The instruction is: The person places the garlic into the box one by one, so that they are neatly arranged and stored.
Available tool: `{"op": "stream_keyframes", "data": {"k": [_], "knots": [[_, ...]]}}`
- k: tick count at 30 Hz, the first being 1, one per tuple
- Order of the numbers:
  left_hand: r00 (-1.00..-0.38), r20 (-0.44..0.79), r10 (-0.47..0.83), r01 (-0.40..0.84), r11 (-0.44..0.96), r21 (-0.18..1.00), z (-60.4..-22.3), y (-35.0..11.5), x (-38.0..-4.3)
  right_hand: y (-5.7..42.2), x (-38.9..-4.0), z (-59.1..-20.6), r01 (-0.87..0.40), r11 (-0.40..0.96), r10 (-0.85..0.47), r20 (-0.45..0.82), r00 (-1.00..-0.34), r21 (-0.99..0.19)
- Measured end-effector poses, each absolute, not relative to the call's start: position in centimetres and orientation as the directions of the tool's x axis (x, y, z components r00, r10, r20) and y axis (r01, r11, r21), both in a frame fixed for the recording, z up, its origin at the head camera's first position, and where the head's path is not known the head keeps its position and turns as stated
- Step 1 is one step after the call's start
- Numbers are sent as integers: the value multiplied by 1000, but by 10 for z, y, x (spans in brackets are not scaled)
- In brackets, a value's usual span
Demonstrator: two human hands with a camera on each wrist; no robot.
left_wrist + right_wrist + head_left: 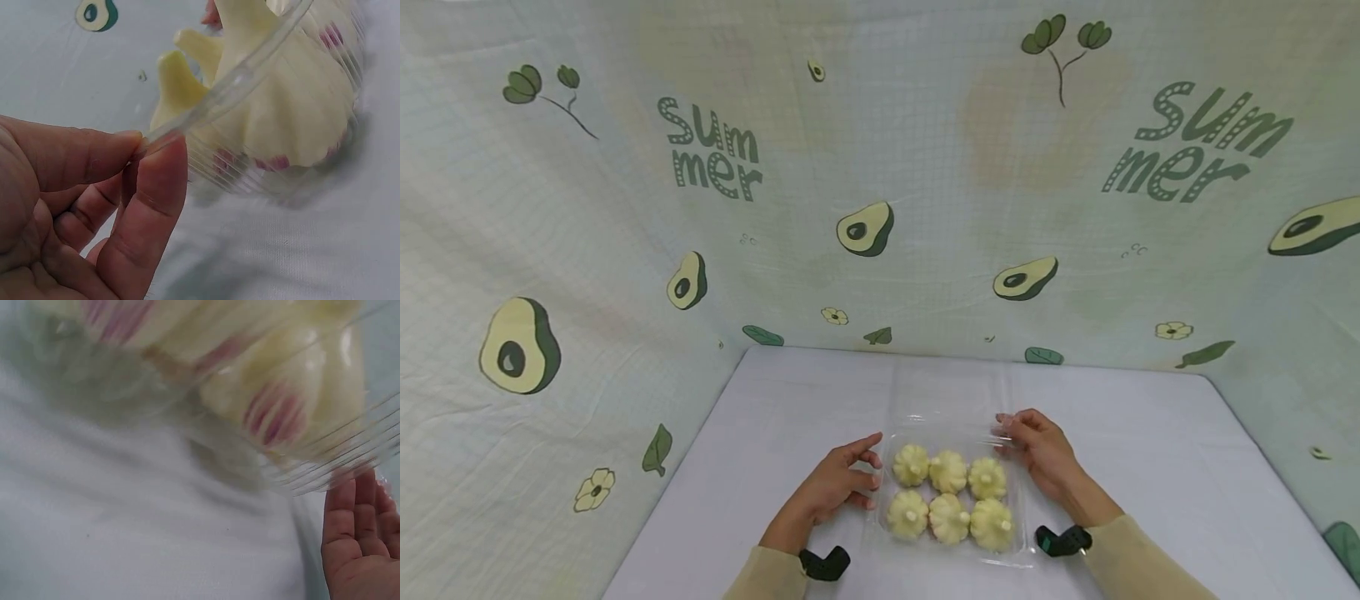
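A clear plastic clamshell box [1026, 550] holds two rows of garlic bulbs [949, 518], pale with purple streaks low down. Its clear lid [951, 387] lies folded back on the far side. At the box's left side is my left hand [838, 483]; the left wrist view shows thumb and forefinger pinching the rim [219, 100]. My right hand [1041, 450] grips the far right corner by the lid's hinge. In the right wrist view, some right fingers [340, 512] touch the box's ribbed wall, and the thumb is out of sight.
A white cloth covers the table [775, 400]. Printed fabric [925, 167] with avocados and lettering hangs behind and along the sides. Dark bands [825, 564] sit on both wrists.
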State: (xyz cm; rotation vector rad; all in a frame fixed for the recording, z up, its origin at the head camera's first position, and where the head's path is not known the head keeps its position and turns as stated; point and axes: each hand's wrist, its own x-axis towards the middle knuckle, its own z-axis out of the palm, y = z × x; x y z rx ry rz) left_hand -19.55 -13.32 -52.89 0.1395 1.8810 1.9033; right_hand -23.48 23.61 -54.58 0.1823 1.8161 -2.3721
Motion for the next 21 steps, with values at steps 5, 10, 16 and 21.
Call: {"op": "stream_keyframes", "data": {"k": [5,10,16,21], "knots": [[-893,-246,376,-251,35,967,-528,-133,-194,237,-237,-549,170,-270,-87,-151,-985,-948],[-896,-249,368,-254,36,967,-526,-131,-194,238,-238,-551,136,-315,-89,-114,-989,-939],[-901,-241,360,-248,29,968,-527,-130,-194,241,-234,-547,127,-251,-85,-108,-990,-960],[-917,-232,323,-235,31,971,-528,-129,-194,239,-231,-545,104,-76,-55,-100,-993,-992]]}}
